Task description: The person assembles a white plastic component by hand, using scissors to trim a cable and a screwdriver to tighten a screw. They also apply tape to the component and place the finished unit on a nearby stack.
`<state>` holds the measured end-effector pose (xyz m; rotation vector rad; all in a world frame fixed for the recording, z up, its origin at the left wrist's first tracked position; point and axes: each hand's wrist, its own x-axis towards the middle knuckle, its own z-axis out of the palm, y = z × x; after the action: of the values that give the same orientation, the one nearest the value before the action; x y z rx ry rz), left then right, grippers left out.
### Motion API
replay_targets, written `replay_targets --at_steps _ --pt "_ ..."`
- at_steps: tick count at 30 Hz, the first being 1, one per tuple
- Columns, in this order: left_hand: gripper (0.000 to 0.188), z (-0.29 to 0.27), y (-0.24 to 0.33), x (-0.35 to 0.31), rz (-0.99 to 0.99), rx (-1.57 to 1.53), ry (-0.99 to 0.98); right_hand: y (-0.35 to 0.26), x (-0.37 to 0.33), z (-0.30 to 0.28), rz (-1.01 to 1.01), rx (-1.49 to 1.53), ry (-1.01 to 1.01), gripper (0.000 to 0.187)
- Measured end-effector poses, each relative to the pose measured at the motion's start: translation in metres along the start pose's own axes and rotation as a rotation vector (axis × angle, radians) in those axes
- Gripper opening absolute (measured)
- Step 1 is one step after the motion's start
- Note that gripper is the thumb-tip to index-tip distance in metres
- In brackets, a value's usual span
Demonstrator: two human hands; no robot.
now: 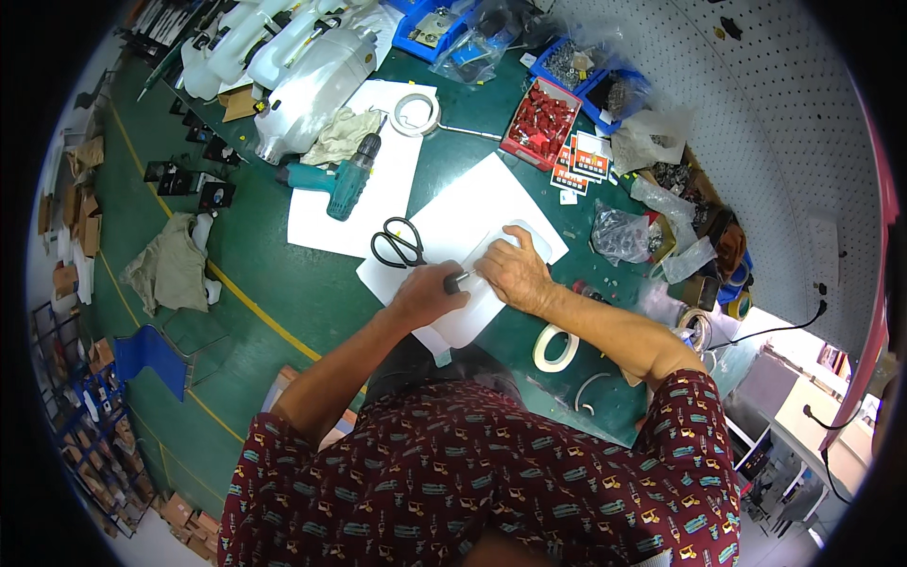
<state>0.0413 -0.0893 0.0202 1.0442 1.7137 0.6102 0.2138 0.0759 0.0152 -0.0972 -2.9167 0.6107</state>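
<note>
A white, smooth plastic container (470,319) lies on white paper at the table's front edge, in front of my body. My left hand (430,297) is closed around a short dark cylinder (456,283) with a metallic-looking end, held against the container's left side. Bent over the container's upper part, my right hand (515,272) grips it, with the thumb side close to the cylinder. Both hands hide much of the container's middle. Black-handled scissors (398,244) rest on the paper just beyond my left hand.
A teal cordless drill (348,180) and a tape roll (414,114) lie on another sheet. White plastic tanks (316,90) stand far left. A box of red parts (540,123) and blue bins (567,64) line the back. Another tape roll (556,349) is near my right forearm.
</note>
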Motion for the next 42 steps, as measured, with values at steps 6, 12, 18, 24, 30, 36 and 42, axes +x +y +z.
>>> replay_targets --at_steps 6,12,18,24,30,36,42 --pt "0.047 -0.002 0.000 -0.017 -0.055 -0.088 0.012 0.005 0.009 -0.011 -0.077 0.037 -0.080 0.012" --pt "0.045 0.004 -0.004 -0.020 -0.023 -0.106 0.036 0.005 0.002 -0.015 -0.077 -0.020 -0.141 0.007" --pt "0.045 0.003 -0.008 -0.018 0.003 -0.042 0.019 -0.006 -0.003 -0.006 0.023 0.008 -0.154 0.005" --pt "0.036 0.005 -0.011 -0.014 0.026 -0.065 0.027 -0.006 -0.002 -0.006 0.009 0.068 -0.148 0.008" --pt "0.035 0.006 -0.010 -0.011 0.029 -0.042 0.006 -0.004 -0.004 -0.005 -0.006 0.105 -0.115 0.007" --pt "0.034 0.008 -0.011 -0.010 0.053 -0.021 0.009 -0.003 -0.002 -0.005 -0.002 0.129 -0.123 0.006" --pt "0.035 0.008 -0.009 -0.009 0.015 -0.054 0.003 0.001 -0.004 -0.003 -0.015 0.137 -0.124 0.009"
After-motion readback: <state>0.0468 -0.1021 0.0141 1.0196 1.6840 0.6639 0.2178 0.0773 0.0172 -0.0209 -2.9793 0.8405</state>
